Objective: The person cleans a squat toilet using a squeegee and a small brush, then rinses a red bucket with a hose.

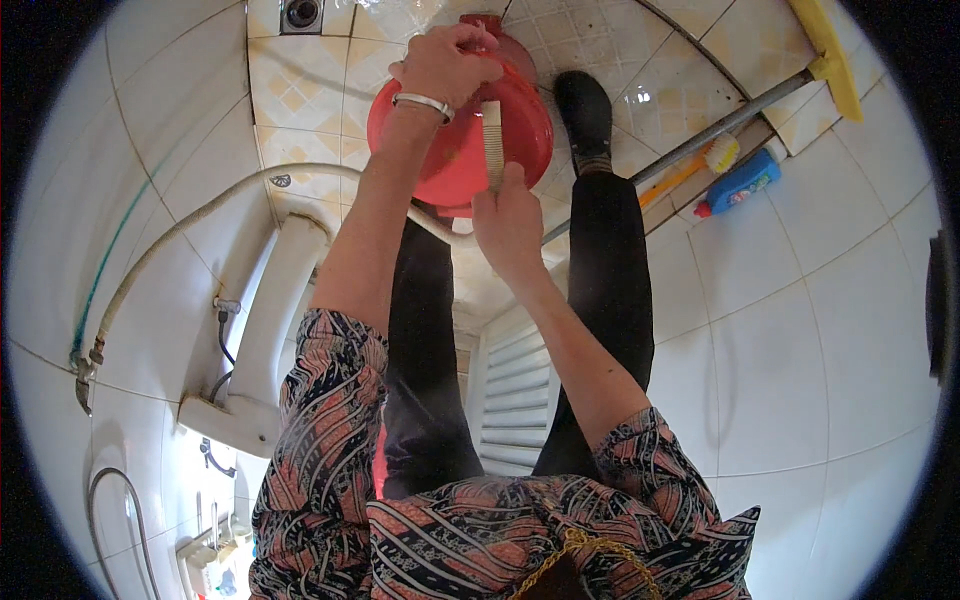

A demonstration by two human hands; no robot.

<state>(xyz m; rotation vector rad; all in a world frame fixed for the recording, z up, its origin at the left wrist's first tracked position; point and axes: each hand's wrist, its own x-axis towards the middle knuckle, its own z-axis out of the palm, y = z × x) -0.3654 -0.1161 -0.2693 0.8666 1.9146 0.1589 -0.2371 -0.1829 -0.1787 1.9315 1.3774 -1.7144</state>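
Observation:
A red basin (440, 170) is above the tiled floor, in front of my legs, its inside facing me. My left hand (447, 68), with a pale bangle at the wrist, is at its far rim, fingers curled over the edge. My right hand (508, 222) is closed round the near end of a pale, narrow, ribbed strip (493, 140) that points away from me across the inside of the basin. I cannot make out what kind of tool it is. Another red piece (515, 55) shows behind the far rim, mostly hidden.
A beige hose (190, 215) arches from a wall tap (86, 372) at left to beneath the basin. A white pedestal (275, 310) stands left. On the right lie a yellow brush (720, 155), a blue bottle (742, 183) and a yellow-headed pole (690, 120). A floor drain (301, 13) is far left.

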